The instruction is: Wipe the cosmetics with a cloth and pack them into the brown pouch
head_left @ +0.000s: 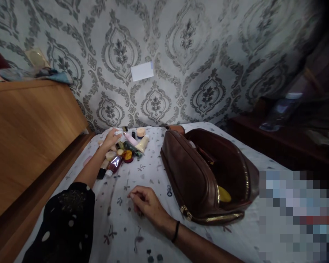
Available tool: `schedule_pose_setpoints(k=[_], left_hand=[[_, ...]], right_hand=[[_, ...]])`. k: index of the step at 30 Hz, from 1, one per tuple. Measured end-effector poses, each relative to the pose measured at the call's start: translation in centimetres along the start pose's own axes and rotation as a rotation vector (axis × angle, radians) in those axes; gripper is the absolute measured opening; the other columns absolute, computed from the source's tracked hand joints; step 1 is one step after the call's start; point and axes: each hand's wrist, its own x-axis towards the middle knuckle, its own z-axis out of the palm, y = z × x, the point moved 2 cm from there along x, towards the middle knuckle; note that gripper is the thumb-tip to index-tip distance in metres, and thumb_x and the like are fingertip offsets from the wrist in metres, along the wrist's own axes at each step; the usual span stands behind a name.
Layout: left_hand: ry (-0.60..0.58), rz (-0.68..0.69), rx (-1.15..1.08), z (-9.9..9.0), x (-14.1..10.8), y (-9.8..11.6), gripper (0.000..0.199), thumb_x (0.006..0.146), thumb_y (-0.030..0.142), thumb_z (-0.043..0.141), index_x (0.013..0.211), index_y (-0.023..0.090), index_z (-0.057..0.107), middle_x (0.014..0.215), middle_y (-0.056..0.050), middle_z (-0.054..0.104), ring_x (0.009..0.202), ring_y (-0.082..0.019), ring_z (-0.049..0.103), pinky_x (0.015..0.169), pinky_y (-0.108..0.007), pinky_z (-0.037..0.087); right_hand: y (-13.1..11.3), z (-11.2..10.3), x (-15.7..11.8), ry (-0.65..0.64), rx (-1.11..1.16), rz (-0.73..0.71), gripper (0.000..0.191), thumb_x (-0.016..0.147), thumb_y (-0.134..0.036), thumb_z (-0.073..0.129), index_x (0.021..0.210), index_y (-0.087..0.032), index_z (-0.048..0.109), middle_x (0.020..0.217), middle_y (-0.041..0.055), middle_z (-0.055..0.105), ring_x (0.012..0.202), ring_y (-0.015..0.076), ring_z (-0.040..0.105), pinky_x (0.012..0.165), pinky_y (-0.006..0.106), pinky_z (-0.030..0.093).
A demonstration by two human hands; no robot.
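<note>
My left hand reaches to the far end of a group of cosmetics on the bed. Its fingers are closed around something small and whitish that I cannot make out. Near it lie a pink tube, a cream-coloured tube, a dark green tube and a jar with a peach lid. Closer to me are an amber jar and a dark red bottle with a white cap. My right hand rests on the sheet, fingers loosely curled, with nothing visible in them.
A brown leather bag stands unzipped to the right, a yellow item inside. Wooden furniture borders the bed on the left. A clear bottle stands on a dark surface at right. Patterned wallpaper rises behind the white printed sheet.
</note>
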Motion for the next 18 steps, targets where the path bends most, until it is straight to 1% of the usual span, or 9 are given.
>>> schedule_pose_setpoints(k=[2,4,8,11,13,16,18], left_hand=[[-0.125,0.019,0.098,0.2,-1.0,-0.4,0.03,0.095,0.033,0.064,0.118,0.014,0.062,0.116,-0.008,0.065,0.1,-0.021,0.066,0.085,-0.041,0.058],[-0.209,0.041,0.177,0.2,-1.7,-0.8,0.028,0.095,0.033,0.064,0.116,0.014,0.063,0.115,-0.008,0.066,0.099,-0.021,0.066,0.085,-0.041,0.058],[-0.258,0.052,0.296,-0.7,-1.8,-1.1,0.03,0.095,0.034,0.063,0.118,0.015,0.062,0.118,-0.009,0.065,0.102,-0.022,0.066,0.087,-0.042,0.058],[-0.256,0.038,0.342,-2.1,-1.9,-1.5,0.031,0.096,0.034,0.062,0.12,0.015,0.061,0.121,-0.009,0.064,0.104,-0.022,0.065,0.089,-0.043,0.057],[-0.232,0.03,0.348,-3.1,-2.3,-1.8,0.032,0.096,0.034,0.062,0.121,0.015,0.061,0.121,-0.009,0.064,0.104,-0.022,0.065,0.088,-0.043,0.057],[-0.15,0.023,0.322,-4.3,-3.3,-2.3,0.03,0.095,0.035,0.063,0.117,0.014,0.062,0.117,-0.008,0.065,0.1,-0.021,0.066,0.086,-0.041,0.058],[-0.073,0.022,0.287,-4.9,-4.2,-2.5,0.026,0.095,0.035,0.063,0.111,0.014,0.063,0.108,-0.006,0.066,0.093,-0.019,0.065,0.082,-0.038,0.057]], right_hand=[[0.1,0.1,0.0,-0.006,-0.002,0.015,0.033,0.084,-0.051,0.062,0.078,-0.018,0.061,0.052,-0.0053,0.051,0.044,0.0077,0.04,0.043,0.019,0.03],[0.1,0.1,0.0,-0.005,-0.004,0.024,0.034,0.084,-0.051,0.062,0.078,-0.018,0.062,0.052,-0.0054,0.051,0.044,0.0076,0.041,0.043,0.019,0.031],[0.3,0.0,0.0,0.001,-0.008,0.022,0.035,0.083,-0.053,0.062,0.079,-0.018,0.062,0.051,-0.0054,0.051,0.043,0.0073,0.039,0.042,0.019,0.031],[0.3,-0.1,0.0,0.006,0.001,0.002,0.034,0.084,-0.051,0.063,0.078,-0.018,0.063,0.051,-0.0054,0.051,0.043,0.0076,0.039,0.042,0.019,0.031],[0.2,-0.1,0.0,0.006,-0.006,0.0,0.034,0.084,-0.051,0.063,0.077,-0.018,0.063,0.051,-0.0052,0.051,0.043,0.0078,0.039,0.042,0.02,0.03],[-0.1,-0.1,-0.1,0.005,-0.022,-0.001,0.033,0.083,-0.05,0.063,0.076,-0.018,0.062,0.051,-0.0049,0.052,0.043,0.0077,0.038,0.042,0.02,0.028],[-0.3,-0.1,-0.1,0.001,-0.018,0.005,0.032,0.083,-0.049,0.061,0.077,-0.018,0.062,0.051,-0.0051,0.051,0.043,0.0075,0.038,0.042,0.02,0.029]])
